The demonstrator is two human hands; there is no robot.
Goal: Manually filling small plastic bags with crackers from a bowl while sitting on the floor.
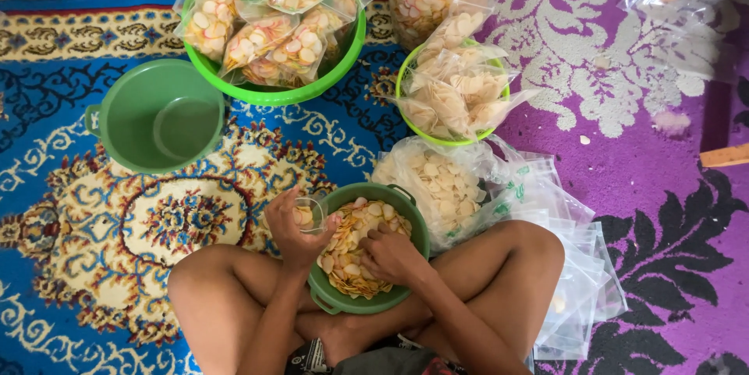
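crackers (pixel 355 254), thin pale raw chips, fill the dark green bowl (pixel 413 223) set between the crossed legs at 6 o'clock of the view. they look light, dry and brittle, likely to snap under a hard pinch, so a loose scoop with cupped fingers seems the safe way to take them. the right hand (pixel 394 256) lies curled down among the chips, fingers bent into the pile; whether it has closed on any i cannot tell. the left hand (pixel 290 228) is wrapped around a small clear cup (pixel 310 215) at the bowl's 10 o'clock rim; the cup shows a few chips inside and looks thin and easily squashed, best held round its wall.

at 12 o'clock a large bright green basin (pixel 273 92) holds sealed bags of pinkish chips. at 1 o'clock a smaller lime bowl (pixel 437 139) is heaped with bags of pale chips. at 10 o'clock stands a dull green tub (pixel 117 121) with nothing in it. just past the lap bowl, an open plastic sack (pixel 437 184) holds loose chips, and flat unfilled zip bags (pixel 577 281) lie stacked at 3 o'clock.
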